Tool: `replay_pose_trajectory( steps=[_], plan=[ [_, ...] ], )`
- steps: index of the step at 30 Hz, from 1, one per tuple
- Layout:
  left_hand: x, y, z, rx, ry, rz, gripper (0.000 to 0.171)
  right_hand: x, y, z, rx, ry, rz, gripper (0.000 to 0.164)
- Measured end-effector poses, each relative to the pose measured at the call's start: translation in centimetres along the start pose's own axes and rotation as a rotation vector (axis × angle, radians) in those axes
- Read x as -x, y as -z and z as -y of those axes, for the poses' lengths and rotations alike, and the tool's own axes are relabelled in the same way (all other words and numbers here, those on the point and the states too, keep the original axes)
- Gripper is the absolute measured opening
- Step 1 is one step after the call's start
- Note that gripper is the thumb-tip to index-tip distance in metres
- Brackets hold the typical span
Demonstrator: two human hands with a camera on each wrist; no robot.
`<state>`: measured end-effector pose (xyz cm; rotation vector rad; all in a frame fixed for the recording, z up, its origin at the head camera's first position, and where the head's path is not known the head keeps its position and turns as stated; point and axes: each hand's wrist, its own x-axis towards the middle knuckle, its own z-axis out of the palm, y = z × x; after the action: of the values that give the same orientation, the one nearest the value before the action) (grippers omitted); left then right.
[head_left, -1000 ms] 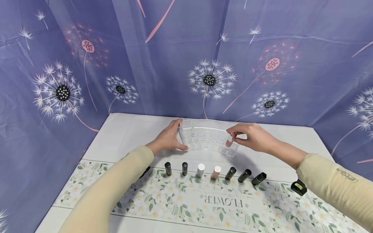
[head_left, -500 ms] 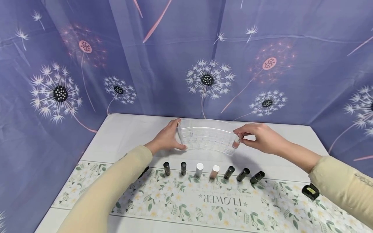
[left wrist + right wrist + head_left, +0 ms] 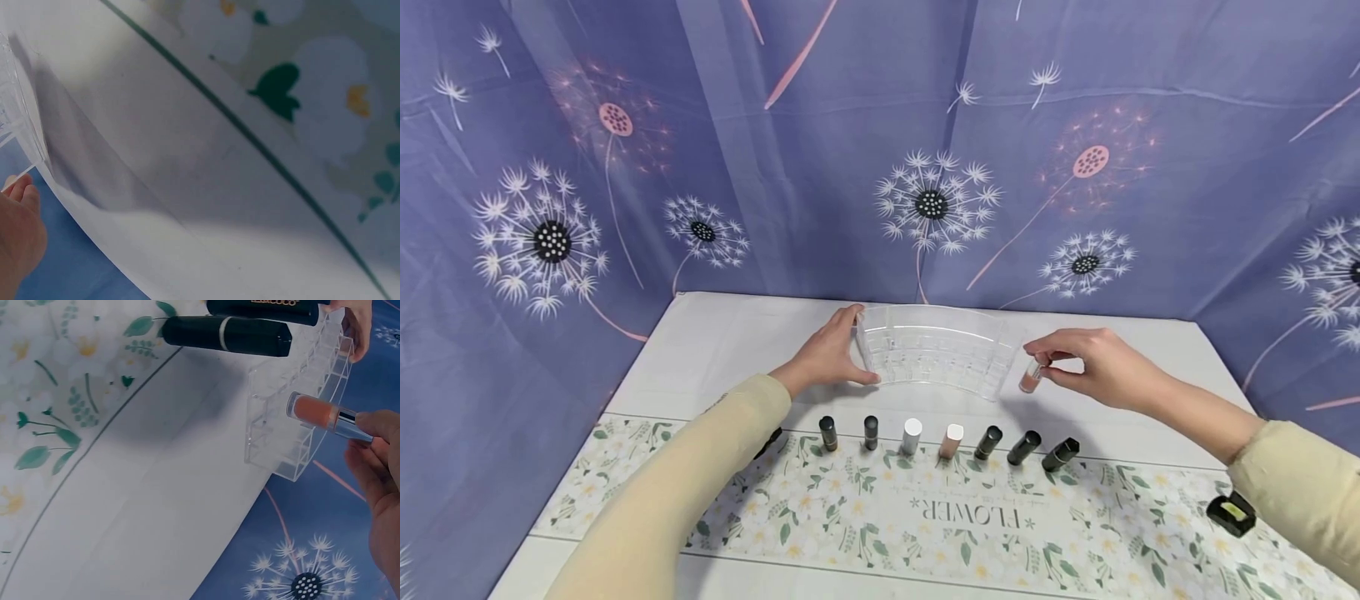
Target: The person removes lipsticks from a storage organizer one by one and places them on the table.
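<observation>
A clear, curved, tiered lipstick organizer (image 3: 936,350) stands at the back of the white table. My left hand (image 3: 829,354) grips its left end, thumb at the front corner and fingers at the back corner. In the left wrist view only part of that hand (image 3: 22,231) shows. My right hand (image 3: 1093,367) pinches a small lip gloss tube (image 3: 1031,377) by its upper end, just right of the organizer and apart from it. In the right wrist view the lip gloss (image 3: 314,411) has a peach-pink lower part and a clear, silvery cap between thumb and fingers (image 3: 369,469).
Several upright lipsticks line the floral mat: black ones, a white one (image 3: 912,437) and a pinkish one (image 3: 952,442). The rightmost black lipstick (image 3: 1061,455) stands nearest my right forearm. A purple dandelion-print curtain (image 3: 820,167) hangs behind the table.
My right hand has carried the lip gloss rightward, from over the organizer's right end to outside it. The left hand stays on the organizer's left end.
</observation>
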<state>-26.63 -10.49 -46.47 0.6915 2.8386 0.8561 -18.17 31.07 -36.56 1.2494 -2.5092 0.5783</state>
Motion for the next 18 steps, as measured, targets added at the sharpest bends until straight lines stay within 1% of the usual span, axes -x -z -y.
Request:
replay_pose_trajectory(
  steps=[6, 18],
  plan=[
    [0.0, 0.0, 0.0, 0.005, 0.001, -0.001, 0.133, 1.5, 0.5, 0.3, -0.001, -0.037, 0.023, 0.050],
    [-0.1, 0.0, 0.1, 0.011, 0.004, -0.001, 0.133, 4.5, 0.8, 0.5, 0.001, -0.090, 0.025, 0.056]
  ],
)
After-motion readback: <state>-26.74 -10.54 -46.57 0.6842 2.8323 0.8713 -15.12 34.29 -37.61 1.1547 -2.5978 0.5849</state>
